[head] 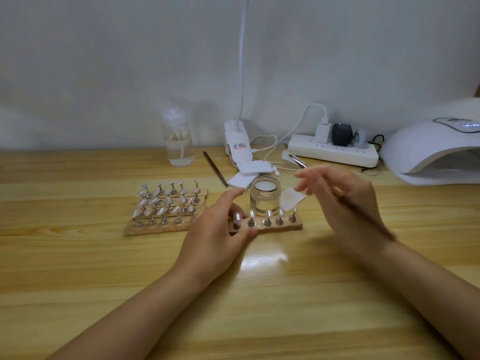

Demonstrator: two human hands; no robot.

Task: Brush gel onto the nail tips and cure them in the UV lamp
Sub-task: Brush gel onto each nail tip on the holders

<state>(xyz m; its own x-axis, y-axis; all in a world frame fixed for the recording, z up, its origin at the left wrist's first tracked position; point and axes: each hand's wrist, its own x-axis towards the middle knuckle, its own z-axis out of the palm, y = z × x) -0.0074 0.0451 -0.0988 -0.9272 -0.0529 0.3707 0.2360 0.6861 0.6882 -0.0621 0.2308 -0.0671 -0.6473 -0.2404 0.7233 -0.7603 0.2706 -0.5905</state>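
A short wooden strip (279, 227) lies at the table's middle and carries several nail tips on metal stands (267, 219). My left hand (218, 229) holds the strip's left end, thumb on the front edge and fingers behind. An open glass jar of clear gel (264, 196) stands just behind the strip. To the right, above the strip's right end, hovers my blurred right hand (345, 203). It holds a thin brush handle (368, 219) that runs back toward the wrist, with the other fingers spread. The brush tip is hidden. The white UV lamp (436, 152) sits at the far right, its opening facing left.
Several more strips of nail tips (166, 206) lie left of my left hand. Behind them stands a clear pump bottle (179, 139). A clip lamp (237, 144), white pads (244, 175), a thin stick tool (215, 167), tweezers (297, 161), a wipe (292, 198) and a power strip (332, 152) crowd the back.
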